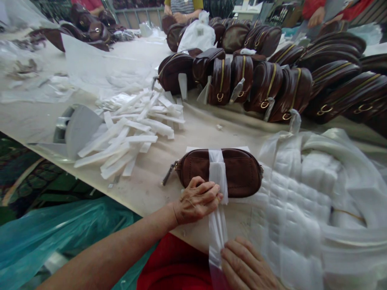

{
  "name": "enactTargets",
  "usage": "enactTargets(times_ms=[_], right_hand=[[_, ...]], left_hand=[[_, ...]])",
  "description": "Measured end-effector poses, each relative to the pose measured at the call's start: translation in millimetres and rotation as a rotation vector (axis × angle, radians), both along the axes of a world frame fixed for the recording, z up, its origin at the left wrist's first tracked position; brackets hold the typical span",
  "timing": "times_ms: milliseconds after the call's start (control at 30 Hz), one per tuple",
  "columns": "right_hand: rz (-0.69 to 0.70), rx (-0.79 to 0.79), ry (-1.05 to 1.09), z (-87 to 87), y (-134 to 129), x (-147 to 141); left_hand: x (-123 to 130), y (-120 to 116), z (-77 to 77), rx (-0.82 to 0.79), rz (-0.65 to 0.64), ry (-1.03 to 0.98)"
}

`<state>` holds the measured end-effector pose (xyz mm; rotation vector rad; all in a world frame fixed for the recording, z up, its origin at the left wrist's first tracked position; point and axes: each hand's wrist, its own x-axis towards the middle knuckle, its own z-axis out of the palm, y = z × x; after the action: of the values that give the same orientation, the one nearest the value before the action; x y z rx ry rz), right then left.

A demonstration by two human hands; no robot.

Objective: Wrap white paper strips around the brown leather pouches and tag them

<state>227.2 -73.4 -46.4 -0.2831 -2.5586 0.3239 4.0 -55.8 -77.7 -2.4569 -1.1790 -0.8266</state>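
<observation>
A dark brown leather bag (242, 171) lies on its side in front of me, its zip pull hanging off the left end. A white wrapping strip (217, 159) runs over its middle and down toward my lap. My left hand (201, 201) presses its closed fingers on the strip at the bag's near edge. Below it, my right hand (246, 264) is curled at the side of the strip's loose tail (216, 241); its thumb and fingertips are partly hidden. White sheet material shows under the bag.
White foam strips (136, 133) are heaped to the left, beside a grey tape dispenser (77, 131). Rows of brown bags (260, 84) stand at the back. Clear bubble wrap (296, 225) covers the right side. Other people's hands (317, 17) show across the table.
</observation>
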Motion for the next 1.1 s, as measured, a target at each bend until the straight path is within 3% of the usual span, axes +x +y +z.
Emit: enactTargets(times_ms=[267, 367, 500, 700, 967, 1100], right_hand=[[0.044, 0.047, 0.035, 44.3, 58.8, -17.5], [0.059, 0.017, 0.078, 51.3, 84.0, -31.4], [0.046, -0.036, 0.153, 42.3, 111.0, -48.9], [-0.081, -0.144, 0.198, 11.9, 138.3, -70.1], [-0.320, -0.260, 0.156, -12.6, 140.4, -80.6], [-0.345, -0.310, 0.111, -15.8, 139.3, -81.9]], left_hand=[[0.0, -1.3, 2.6, -0.045, 0.006, -0.002], [-3.3, -2.4, 1.8, -0.101, -0.011, -0.025], [-7.0, -3.1, 1.9, -0.238, -0.053, -0.031], [-3.3, -2.2, 1.2, -0.291, -0.086, -0.278], [-4.0, -0.2, -4.8, -0.197, -0.086, -0.347], [0.2, 0.8, 5.2, -0.263, -0.022, -0.412]])
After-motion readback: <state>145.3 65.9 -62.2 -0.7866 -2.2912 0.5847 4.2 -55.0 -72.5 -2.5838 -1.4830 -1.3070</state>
